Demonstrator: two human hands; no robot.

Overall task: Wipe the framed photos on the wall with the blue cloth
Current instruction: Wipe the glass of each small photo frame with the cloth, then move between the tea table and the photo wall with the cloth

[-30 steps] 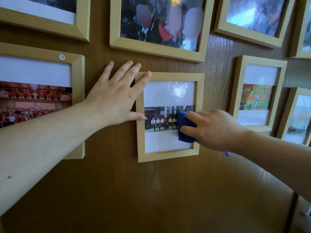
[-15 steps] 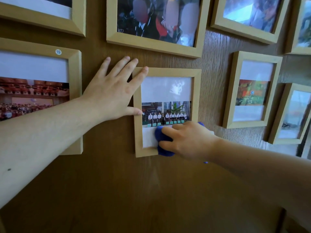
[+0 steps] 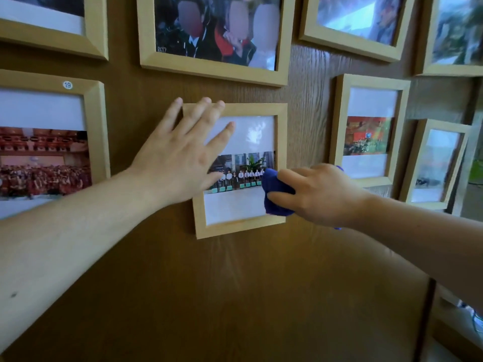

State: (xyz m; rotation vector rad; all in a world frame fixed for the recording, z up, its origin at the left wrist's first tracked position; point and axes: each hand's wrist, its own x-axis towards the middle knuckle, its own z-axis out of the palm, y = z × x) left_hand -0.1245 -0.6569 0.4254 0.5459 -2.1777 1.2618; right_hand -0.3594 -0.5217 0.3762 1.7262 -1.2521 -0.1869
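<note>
7 light-wood frames on brown wood-grain wall (image 3: 235, 296). 2 hands, 1 cloth. Left hand (image 3: 180, 158) flat, fingers spread & released, on upper-left corner of small centre frame (image 3: 281, 142). Right hand (image 3: 318, 194) grasping bunched blue cloth (image 3: 274, 195), pressed to that frame's glass, lower right. Frame w/ "19" sticker (image 3: 98, 131) at left.

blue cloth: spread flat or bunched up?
Bunched. The blue cloth is a wad gripped in the right hand, pressed on the center frame glass.
</note>
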